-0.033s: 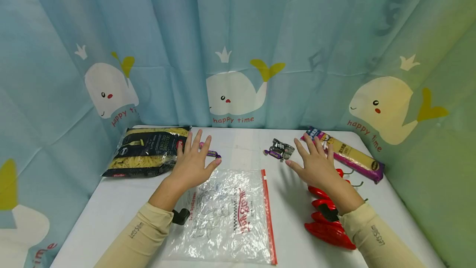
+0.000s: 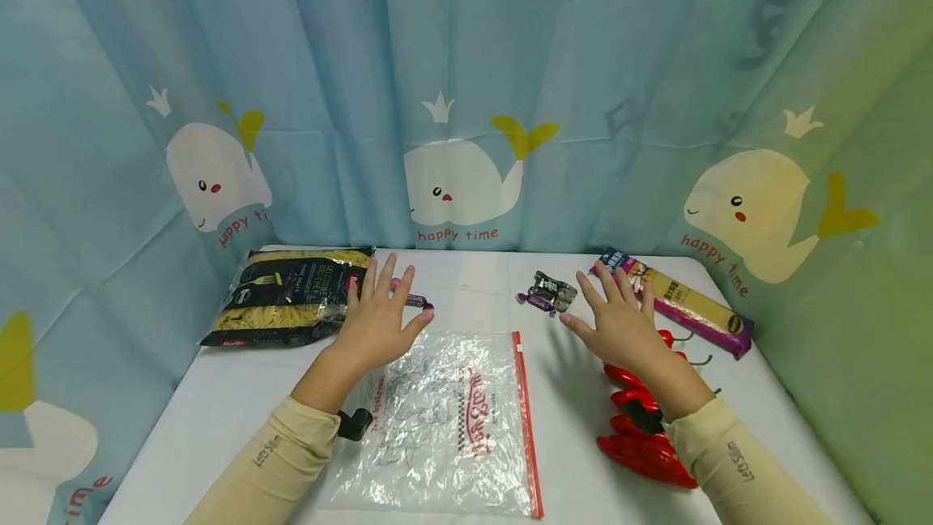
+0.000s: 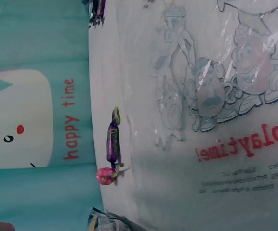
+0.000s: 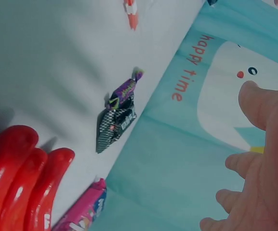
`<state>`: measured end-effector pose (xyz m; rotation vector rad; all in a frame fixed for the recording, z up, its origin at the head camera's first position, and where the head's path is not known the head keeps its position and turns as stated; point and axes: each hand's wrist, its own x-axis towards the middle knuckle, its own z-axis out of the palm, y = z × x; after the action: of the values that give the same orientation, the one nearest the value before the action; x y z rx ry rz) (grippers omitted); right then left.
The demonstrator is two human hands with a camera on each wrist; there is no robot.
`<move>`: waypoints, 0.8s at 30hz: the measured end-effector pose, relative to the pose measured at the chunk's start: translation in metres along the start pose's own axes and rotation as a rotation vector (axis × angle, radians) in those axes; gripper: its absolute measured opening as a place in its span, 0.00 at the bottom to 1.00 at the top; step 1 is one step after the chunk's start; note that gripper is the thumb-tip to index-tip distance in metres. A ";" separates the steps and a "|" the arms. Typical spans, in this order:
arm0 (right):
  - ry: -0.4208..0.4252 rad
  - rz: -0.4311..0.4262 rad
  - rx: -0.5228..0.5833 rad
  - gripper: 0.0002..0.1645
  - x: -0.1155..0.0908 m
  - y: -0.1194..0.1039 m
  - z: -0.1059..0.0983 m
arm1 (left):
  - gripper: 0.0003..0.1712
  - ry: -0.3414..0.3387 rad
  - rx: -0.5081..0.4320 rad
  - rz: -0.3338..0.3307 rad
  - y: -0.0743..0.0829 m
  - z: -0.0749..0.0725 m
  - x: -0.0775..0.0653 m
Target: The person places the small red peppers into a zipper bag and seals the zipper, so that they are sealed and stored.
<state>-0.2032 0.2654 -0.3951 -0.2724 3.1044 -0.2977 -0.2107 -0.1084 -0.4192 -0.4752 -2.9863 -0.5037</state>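
A clear plastic bag (image 2: 437, 428) lies flat in the near middle of the tabletop (image 2: 474, 290), its red-edged side toward the right. No contents show inside, which probably explains why it lies so flat; the figures on it look printed.

To its right, glossy red peppers (image 2: 645, 460) lie side by side, stems mostly rightward, perhaps ranked so that each stays separate; the right forearm covers part of them.

The person's left hand (image 2: 379, 326) and right hand (image 2: 619, 326) seem to hover, palms down, over the far part. Each grip is spread, pinching nothing; the shadow near the right suggests it is raised.

Just beyond the left fingers are a purple-wrapped sweet (image 3: 113, 144) and a pink lollipop (image 3: 105, 176), touching or nearly so. Near the right thumb, another purple sweet (image 2: 539, 303) lies against a dark packet (image 2: 551, 290), contents hidden.

At far left, a pasta bag (image 2: 287, 298) shows yellow pasta through its clear parts. At far right, a long purple-and-yellow packet (image 2: 681, 302) lies aslant, contents unclear. Behind hangs a whale-print curtain (image 2: 466, 63).
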 end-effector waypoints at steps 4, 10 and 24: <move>0.005 0.003 -0.006 0.52 -0.002 0.001 0.003 | 0.47 -0.007 0.001 -0.003 0.000 -0.001 -0.002; 0.000 -0.002 0.007 0.52 -0.010 0.003 0.007 | 0.47 -0.017 0.039 0.011 0.002 0.005 -0.007; -0.004 -0.019 0.043 0.50 -0.025 0.000 0.024 | 0.36 -0.370 0.185 0.320 0.078 0.089 -0.064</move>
<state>-0.1775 0.2648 -0.4185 -0.3022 3.0885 -0.3631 -0.1279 -0.0274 -0.4874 -1.1101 -3.1527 -0.1178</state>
